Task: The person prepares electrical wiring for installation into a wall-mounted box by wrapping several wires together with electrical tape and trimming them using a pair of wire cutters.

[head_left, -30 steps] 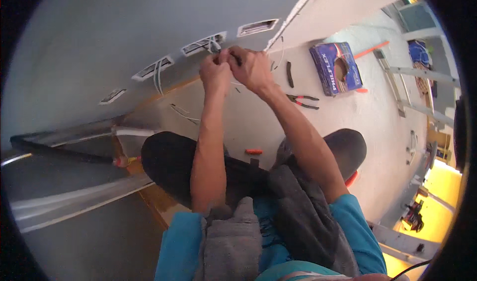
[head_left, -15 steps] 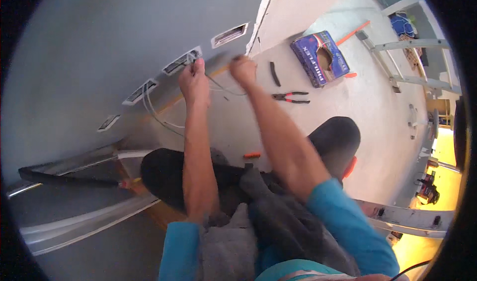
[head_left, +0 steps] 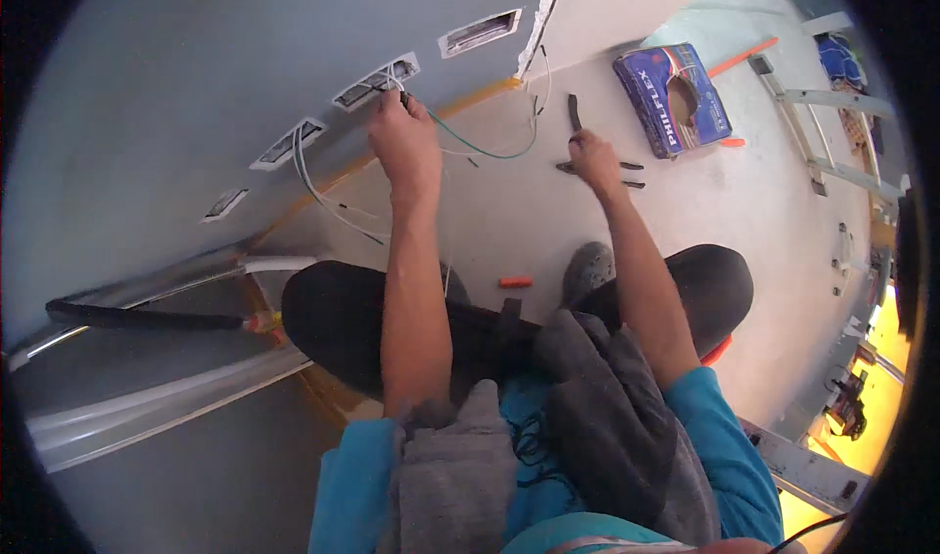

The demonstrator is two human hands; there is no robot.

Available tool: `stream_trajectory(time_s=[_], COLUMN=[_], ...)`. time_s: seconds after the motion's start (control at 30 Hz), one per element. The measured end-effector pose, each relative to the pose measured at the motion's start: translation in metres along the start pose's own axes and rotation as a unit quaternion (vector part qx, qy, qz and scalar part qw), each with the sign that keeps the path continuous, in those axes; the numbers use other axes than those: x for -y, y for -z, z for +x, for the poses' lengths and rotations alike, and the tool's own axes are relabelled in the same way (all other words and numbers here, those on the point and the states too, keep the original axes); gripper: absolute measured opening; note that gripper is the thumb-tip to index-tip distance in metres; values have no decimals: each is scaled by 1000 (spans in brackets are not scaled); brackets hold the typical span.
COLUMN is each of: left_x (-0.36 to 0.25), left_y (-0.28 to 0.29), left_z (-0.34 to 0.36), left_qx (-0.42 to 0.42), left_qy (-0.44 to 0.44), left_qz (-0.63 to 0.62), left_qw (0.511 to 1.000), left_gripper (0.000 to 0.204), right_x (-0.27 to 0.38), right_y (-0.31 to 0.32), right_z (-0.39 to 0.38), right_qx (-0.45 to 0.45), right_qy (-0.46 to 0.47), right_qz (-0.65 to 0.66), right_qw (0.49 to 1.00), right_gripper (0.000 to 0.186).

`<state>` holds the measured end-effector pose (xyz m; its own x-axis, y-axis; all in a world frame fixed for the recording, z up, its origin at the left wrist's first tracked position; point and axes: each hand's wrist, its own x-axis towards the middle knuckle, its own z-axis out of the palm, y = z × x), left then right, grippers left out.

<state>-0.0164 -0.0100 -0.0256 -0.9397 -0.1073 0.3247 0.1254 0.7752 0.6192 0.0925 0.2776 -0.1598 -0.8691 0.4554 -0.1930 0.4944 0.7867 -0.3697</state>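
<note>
My left hand (head_left: pixel 403 143) is closed on electrical wires at a rectangular wall opening (head_left: pixel 345 99). White wires (head_left: pixel 393 72) come out of the opening above my fingertips, and a green wire (head_left: pixel 480 150) curves away to the right. Over the floor, my right hand (head_left: pixel 597 160) pinches the lower end of a short black curved strip (head_left: pixel 574 109). Beneath that hand lie pliers (head_left: pixel 633 167), their middle hidden and only the jaws and handle ends showing. White and dark wires (head_left: pixel 311 184) hang from the opening on the left.
More wall openings (head_left: pixel 480 33) run along the grey wall. A blue cable box (head_left: pixel 674 101) lies on the floor beyond my right hand. An orange piece (head_left: pixel 515 282) lies between my legs. A ladder (head_left: pixel 832 98) is at the right, and a long black-covered piece (head_left: pixel 147 316) at the left.
My right hand has moved right and toward me, from beside the wall to the black strip above the pliers. The left hand stays at the same opening. The view has shifted slightly.
</note>
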Motion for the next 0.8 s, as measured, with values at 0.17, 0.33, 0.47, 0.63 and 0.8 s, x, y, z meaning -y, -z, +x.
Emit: stream_trajectory(time_s=[0.17, 0.33, 0.47, 0.63, 0.8], left_x=[6, 18, 25, 47, 30], left_y=[-1, -2, -17, -43, -47], left_z=[-7, -15, -18, -23, -24], left_qx=[28, 82, 85, -64, 32], left_qy=[90, 187, 208, 6, 241], left_qz=[-132, -291, -346, -137, -337], left_qw=[987, 935, 911, 989, 910], left_gripper=[17, 18, 16, 12, 15], right_x=[29, 21, 16, 23, 16], right_y=[-37, -57, -61, -52, -48], right_z=[-47, -60, -59, -66, -52], right_qx=[106, 127, 165, 173, 110], right_qy=[13, 48, 48, 54, 10], right_qz=[-61, -81, -141, -97, -85], right_qw=[992, 987, 975, 979, 990], right_gripper=[25, 26, 38, 41, 29])
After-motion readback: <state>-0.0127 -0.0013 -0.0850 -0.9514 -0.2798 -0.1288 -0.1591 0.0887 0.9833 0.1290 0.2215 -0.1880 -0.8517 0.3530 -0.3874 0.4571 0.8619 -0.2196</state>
